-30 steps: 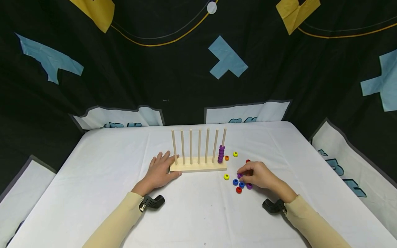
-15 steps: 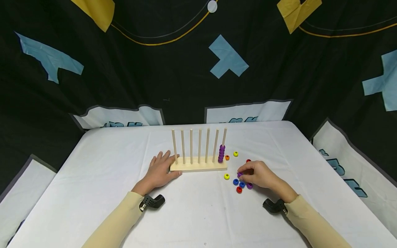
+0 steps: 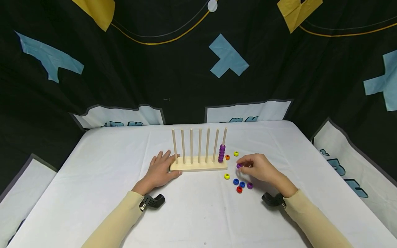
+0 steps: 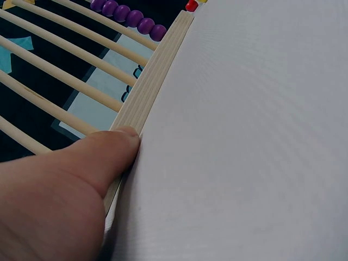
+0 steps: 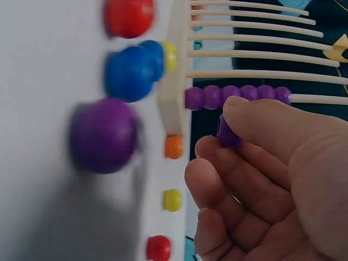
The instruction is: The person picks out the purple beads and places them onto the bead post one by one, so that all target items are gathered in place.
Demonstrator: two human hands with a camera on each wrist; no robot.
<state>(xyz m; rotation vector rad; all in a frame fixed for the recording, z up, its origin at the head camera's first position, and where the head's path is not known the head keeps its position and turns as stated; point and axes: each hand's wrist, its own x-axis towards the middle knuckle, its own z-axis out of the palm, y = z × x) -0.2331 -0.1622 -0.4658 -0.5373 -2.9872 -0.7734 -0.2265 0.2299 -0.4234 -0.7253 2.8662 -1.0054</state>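
Note:
A wooden peg rack (image 3: 198, 167) with a row of upright pegs stands mid-table; purple beads (image 3: 221, 153) are stacked on its rightmost peg. My left hand (image 3: 158, 173) holds the rack's left end, thumb (image 4: 109, 155) along the front edge and the other fingers spread at the side and back. To the right of the rack, my right hand (image 3: 258, 168) pinches a purple bead (image 5: 227, 133) between thumb and fingertips, raised above the cloth. Beneath that hand lie another purple bead (image 3: 250, 185), blue beads (image 3: 236, 181) and a red bead (image 3: 239, 189).
A yellow bead (image 3: 226, 176) lies before the rack's right corner. An orange bead (image 3: 227, 157) and another yellow bead (image 3: 236, 153) lie beyond its right end. One more red bead (image 5: 159, 248) shows in the right wrist view. White cloth (image 3: 192, 213) covers the table; a dark curtain (image 3: 139, 75) hangs behind.
My right hand has lifted the purple bead off the table and moved slightly away from me. The left hand and the rack have stayed in place.

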